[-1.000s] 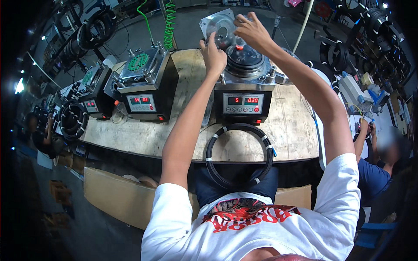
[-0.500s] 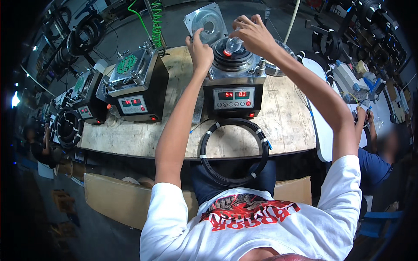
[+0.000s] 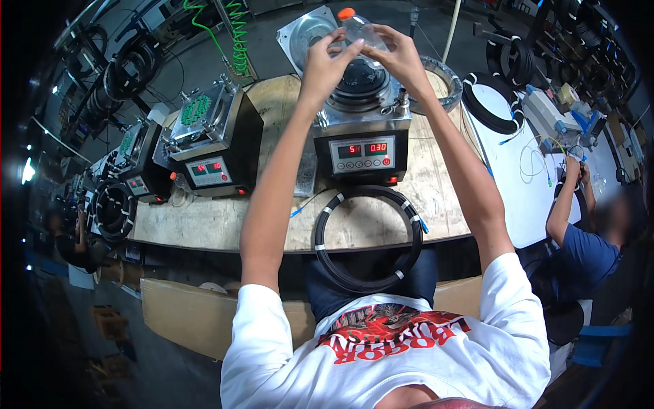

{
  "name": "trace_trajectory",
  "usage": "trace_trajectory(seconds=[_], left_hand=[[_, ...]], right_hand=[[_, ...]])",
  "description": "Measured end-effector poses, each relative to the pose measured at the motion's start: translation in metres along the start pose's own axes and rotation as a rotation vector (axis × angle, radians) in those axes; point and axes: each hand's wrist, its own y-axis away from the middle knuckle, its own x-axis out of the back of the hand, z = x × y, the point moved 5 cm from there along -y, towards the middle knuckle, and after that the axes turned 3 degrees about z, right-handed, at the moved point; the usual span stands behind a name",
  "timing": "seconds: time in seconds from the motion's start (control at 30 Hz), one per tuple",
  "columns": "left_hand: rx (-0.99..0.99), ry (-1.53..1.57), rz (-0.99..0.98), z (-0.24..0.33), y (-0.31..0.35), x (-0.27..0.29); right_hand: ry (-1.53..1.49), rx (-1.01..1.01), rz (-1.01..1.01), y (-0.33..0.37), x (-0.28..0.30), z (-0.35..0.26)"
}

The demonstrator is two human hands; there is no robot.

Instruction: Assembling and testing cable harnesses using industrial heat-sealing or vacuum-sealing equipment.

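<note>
Both arms reach forward over the wooden tabletop [image 3: 218, 228]. Left hand [image 3: 325, 63] and right hand [image 3: 397, 58] meet on a small clear plastic bottle with an orange cap [image 3: 360, 31], held tilted above the round black platen [image 3: 362, 76] of the nearest machine. Left grip: fingers pinched on the bottle's lower end. Right grip: fingers wrapped around the bottle's body from the other side. The machine is a black box polisher with a front control panel [image 3: 363, 154] showing red digits; its square metal lid [image 3: 304, 33] stands open behind. A coil of black cable [image 3: 368, 238] lies at the tabletop edge just below the panel. A second, similar machine [image 3: 211, 140] sits to the left, lid shut. Far right, another person in a blue shirt [image 3: 579, 255] works at a white table [image 3: 524, 170].
</note>
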Motion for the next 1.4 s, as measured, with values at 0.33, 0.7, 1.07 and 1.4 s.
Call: trace_trajectory(seconds=[0.33, 0.7, 1.07, 1.4], left_hand=[[-0.008, 0.032, 0.096, -0.011, 0.010, 0.106], [0.383, -0.383, 0.368, -0.174, 0.194, 0.191], [0.448, -0.401, 0.390, -0.206, 0.220, 0.187], [-0.021, -0.767, 0.410, -0.118, 0.144, 0.161]], right_hand=[[0.123, 0.267, 0.020, 0.012, -0.003, 0.006], [0.185, 0.182, 0.092, 0.019, 0.000, 0.007], [0.216, 0.154, 0.107, 0.016, -0.001, 0.006], [0.152, 0.057, 0.173, 0.021, 0.003, 0.005]])
